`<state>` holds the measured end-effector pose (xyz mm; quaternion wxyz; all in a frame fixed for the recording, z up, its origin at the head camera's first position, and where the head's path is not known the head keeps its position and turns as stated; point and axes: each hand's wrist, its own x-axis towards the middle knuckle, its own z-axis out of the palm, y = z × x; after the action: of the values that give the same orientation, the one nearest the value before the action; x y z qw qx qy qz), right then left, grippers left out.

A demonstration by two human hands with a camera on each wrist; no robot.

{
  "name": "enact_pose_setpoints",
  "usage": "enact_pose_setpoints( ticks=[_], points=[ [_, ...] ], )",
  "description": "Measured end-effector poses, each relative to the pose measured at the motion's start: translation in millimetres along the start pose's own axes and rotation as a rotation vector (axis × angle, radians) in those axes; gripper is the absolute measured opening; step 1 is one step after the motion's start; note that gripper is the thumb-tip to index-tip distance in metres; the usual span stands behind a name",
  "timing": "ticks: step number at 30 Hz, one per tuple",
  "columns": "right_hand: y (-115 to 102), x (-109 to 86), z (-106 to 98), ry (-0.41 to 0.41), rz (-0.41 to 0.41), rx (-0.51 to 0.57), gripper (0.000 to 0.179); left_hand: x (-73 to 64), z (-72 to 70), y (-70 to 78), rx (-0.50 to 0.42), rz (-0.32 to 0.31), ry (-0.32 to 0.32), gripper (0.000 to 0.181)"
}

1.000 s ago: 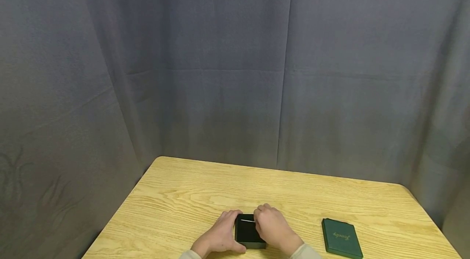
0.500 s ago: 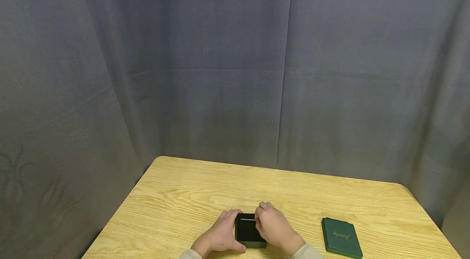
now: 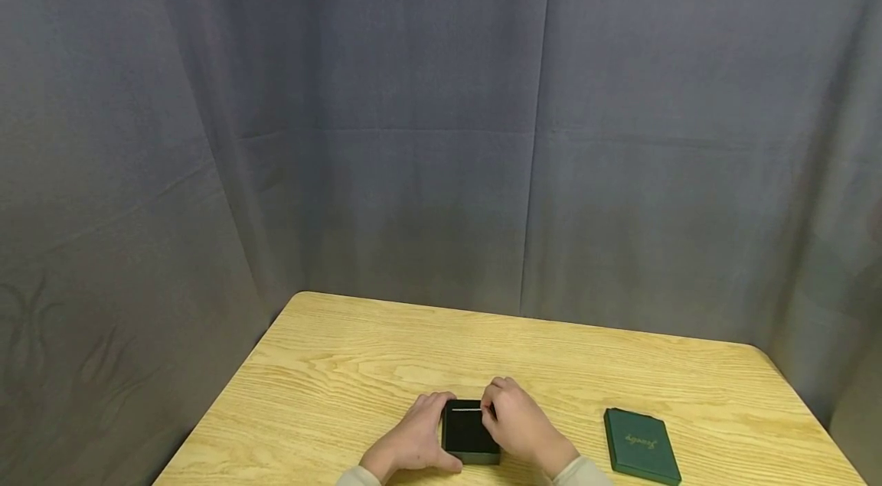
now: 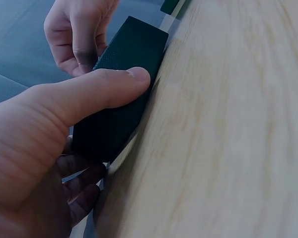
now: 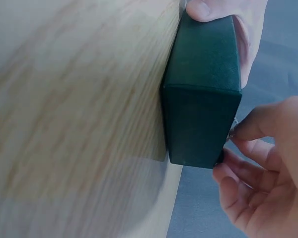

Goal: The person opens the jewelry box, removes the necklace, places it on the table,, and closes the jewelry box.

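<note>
My left hand (image 3: 416,436) grips the left side of a small dark green jewelry box (image 3: 477,459) on the table; its thumb lies along the near wall in the left wrist view. The box is open at the top, with a black lining (image 3: 467,436). A thin silver chain (image 3: 466,410) stretches straight across the far part of the lining. At the box's right rim, my right hand (image 3: 520,425) pinches the chain's end between thumb and index finger. A bit of the chain (image 5: 232,133) shows at these fingertips in the right wrist view; the rest is hidden behind the box.
To the right lies the green box lid (image 3: 644,446), with gold lettering on its face. The wooden table (image 3: 386,348) has rounded far corners. Grey curtains (image 3: 413,126) hang behind it and along its sides.
My right hand has shifted slightly right and away, baring more of the chain, which now lies straighter across the box. The left hand and the lid stay where they were.
</note>
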<state>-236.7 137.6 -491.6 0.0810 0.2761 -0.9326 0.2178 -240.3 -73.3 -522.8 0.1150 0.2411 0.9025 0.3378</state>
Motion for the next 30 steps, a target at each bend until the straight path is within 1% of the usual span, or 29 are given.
enact_pose_setpoints(
  ticks=[6,12,16,20,30],
  points=[
    [4.5,0.2,1.3,-0.002,0.005,0.034,0.008,0.9,0.0,-0.7,-0.007,0.009,0.000,0.093],
    [7.8,-0.7,4.1,0.038,0.009,0.105,0.004,0.9,0.8,-1.1,0.016,0.023,0.013,0.093],
    [8.7,-0.9,4.3,0.051,-0.002,0.137,0.011,0.2,1.6,-1.3,0.028,0.018,0.016,0.094],
    [9.0,-0.9,4.0,0.042,0.008,0.161,0.014,-0.2,2.0,-1.2,0.025,0.017,0.015,0.094],
    [8.4,0.3,4.4,0.042,0.035,0.219,0.013,-1.1,1.4,-0.7,0.030,0.022,0.023,0.094]
  ],
)
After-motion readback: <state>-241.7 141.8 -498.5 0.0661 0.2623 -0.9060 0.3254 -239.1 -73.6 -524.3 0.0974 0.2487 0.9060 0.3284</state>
